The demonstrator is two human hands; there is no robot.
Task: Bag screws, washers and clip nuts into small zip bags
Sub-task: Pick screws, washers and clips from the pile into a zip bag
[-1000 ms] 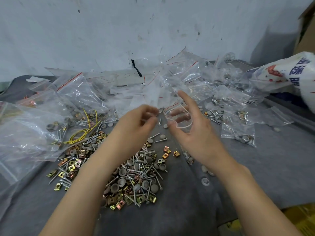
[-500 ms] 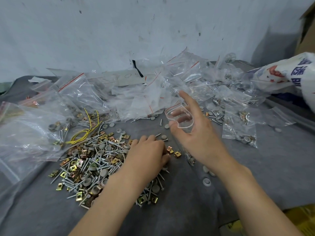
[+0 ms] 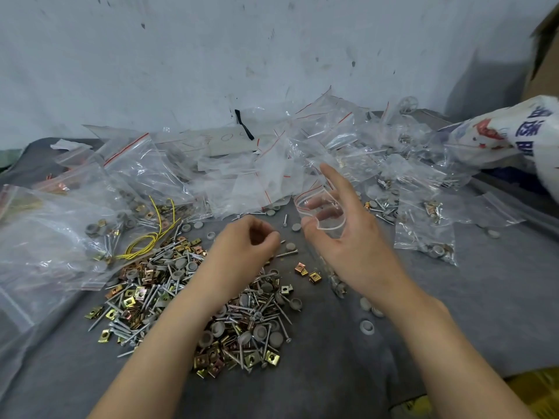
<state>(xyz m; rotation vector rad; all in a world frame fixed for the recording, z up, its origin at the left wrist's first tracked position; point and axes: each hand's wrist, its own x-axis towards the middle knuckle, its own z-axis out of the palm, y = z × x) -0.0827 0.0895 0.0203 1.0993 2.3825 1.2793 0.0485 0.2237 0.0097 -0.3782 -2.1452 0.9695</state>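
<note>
A loose pile of screws, grey washers and brass clip nuts (image 3: pixel 187 297) lies on the grey cloth (image 3: pixel 453 313) in front of me. My right hand (image 3: pixel 357 252) holds a small clear zip bag (image 3: pixel 329 225) with its mouth spread open between thumb and fingers. The bag hangs down under the palm with a few parts in its bottom. My left hand (image 3: pixel 245 246) hovers just left of the bag mouth, above the far edge of the pile. Its fingers are curled together on small hardware pieces that are mostly hidden.
A heap of empty zip bags (image 3: pixel 257 176) lies along the wall. Filled small bags (image 3: pixel 423 231) sit at right, large bags (image 3: pixel 45 237) and yellow wire (image 3: pixel 145 249) at left. A printed white sack (image 3: pixel 514 131) and a cardboard box (image 3: pixel 544 55) stand far right. Loose washers (image 3: pixel 367 325) lie under my right forearm.
My left hand dropped from the bag mouth onto the pile, then rose again with curled fingers towards the bag. My right hand kept the bag open in nearly the same place.
</note>
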